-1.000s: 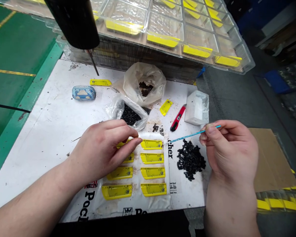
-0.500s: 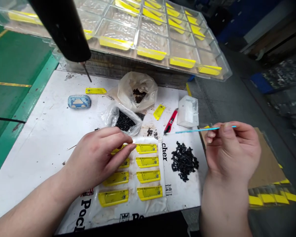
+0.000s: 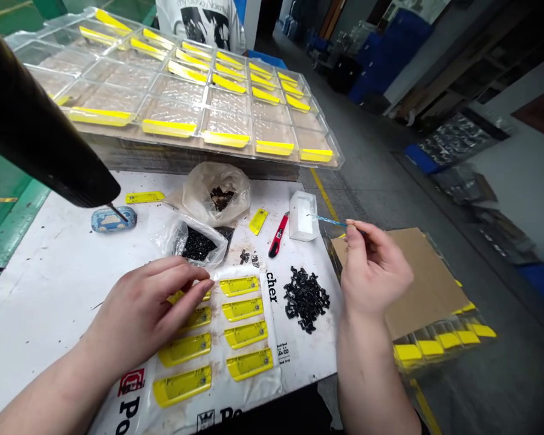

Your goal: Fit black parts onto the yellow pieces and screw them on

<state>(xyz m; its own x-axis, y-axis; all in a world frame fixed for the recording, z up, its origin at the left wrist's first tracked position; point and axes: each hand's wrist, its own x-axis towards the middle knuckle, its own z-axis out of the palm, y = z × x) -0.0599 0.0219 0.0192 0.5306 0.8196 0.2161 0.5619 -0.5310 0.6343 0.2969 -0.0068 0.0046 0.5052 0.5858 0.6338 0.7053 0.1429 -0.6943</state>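
Grey floor (image 3: 358, 160) stretches beyond our white-covered table (image 3: 54, 266), where a clear compartmented tray (image 3: 274, 128) rises at the back. We pinch a thin blue stick (image 3: 333, 222) between the thumb and fingers of our right hand (image 3: 374, 272), its tip at the mouth of a small white box (image 3: 303, 228) (we cannot tell whether it touches the inside). Our left hand (image 3: 147, 302) brings thumb and forefinger close together; whether they grip anything, we cannot tell. It partly covers the left column of yellow parts (image 3: 247, 333), which lie in two columns on printed white sheeting (image 3: 220, 396). Near our right hand we have a heap of black pieces (image 3: 306, 300), and just beside the box a red cutter (image 3: 279, 234).
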